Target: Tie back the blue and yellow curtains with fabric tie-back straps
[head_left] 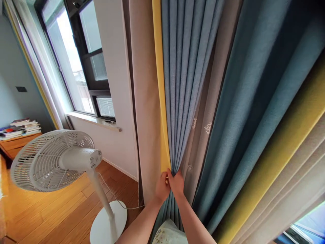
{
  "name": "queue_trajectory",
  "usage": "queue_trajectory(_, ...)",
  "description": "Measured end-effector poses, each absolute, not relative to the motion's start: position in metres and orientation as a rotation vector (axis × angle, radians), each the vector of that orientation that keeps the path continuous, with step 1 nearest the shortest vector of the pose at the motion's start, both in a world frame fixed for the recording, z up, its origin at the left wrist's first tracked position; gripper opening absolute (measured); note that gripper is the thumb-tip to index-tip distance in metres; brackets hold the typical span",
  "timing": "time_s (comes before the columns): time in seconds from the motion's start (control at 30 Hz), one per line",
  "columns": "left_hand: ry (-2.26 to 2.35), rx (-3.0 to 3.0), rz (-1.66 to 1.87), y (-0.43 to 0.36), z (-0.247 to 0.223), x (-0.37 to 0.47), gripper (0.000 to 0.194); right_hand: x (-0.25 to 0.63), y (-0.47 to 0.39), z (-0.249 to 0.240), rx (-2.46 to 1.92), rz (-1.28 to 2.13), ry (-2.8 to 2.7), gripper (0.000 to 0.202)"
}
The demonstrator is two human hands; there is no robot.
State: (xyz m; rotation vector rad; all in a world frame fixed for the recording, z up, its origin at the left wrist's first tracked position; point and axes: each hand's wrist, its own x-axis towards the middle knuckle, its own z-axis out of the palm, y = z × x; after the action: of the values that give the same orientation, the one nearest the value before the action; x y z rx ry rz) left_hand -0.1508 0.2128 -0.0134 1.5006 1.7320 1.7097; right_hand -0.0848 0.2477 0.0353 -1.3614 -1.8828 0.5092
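Observation:
A blue-grey curtain [186,67] with a yellow border [159,67] hangs in long pleats in front of me. At its lower part the pleats narrow to a tight bunch where both hands meet. My right hand [177,183] is closed around the bunched blue cloth. Beside it, my left hand [162,187] has its fingers curled at the yellow edge, gripping the curtain. A bit of yellow shows between its fingers; whether it is cloth or a tie I cannot tell. Below the hands, the curtain fans out again.
To the left stands a white pedestal fan [57,161] with a round base [109,222] and a cord on the wooden floor. A window [76,61] and sill [93,121] lie behind it. More blue and yellow curtain [243,112] hangs to the right. Books [25,127] are stacked far left.

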Motion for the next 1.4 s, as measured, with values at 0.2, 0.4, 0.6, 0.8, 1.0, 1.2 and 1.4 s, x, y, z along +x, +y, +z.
queue_trajectory(0.2,2.080,1.015,1.969,0.223,-0.015,-0.211,0.033,-0.080,0.258,0.036,-1.479,0.428,-1.967,0.033)
queue_trajectory(0.4,2.352,0.609,1.896,0.248,0.004,-0.298,0.071,-0.076,0.259,0.032,-1.500,0.371,-1.980,0.035)
queue_trajectory(0.6,2.234,0.875,1.710,0.242,0.004,-0.304,0.016,-0.076,0.265,0.029,-1.505,0.327,-1.995,0.034)
queue_trajectory(0.8,2.290,1.077,1.689,0.226,-0.013,-0.233,0.019,-0.087,0.260,0.031,-1.486,0.354,-1.958,0.032)
queue_trajectory(1.0,1.936,1.311,1.769,0.224,-0.016,-0.178,0.006,-0.097,0.256,0.033,-1.443,0.407,-1.940,0.034)
queue_trajectory(1.2,1.843,1.378,1.773,0.221,-0.015,-0.164,0.005,-0.098,0.251,0.024,-1.306,0.363,-1.950,0.038)
queue_trajectory(1.4,1.667,1.653,1.720,0.210,-0.020,-0.164,0.027,-0.095,0.257,0.022,-1.373,0.399,-1.904,0.036)
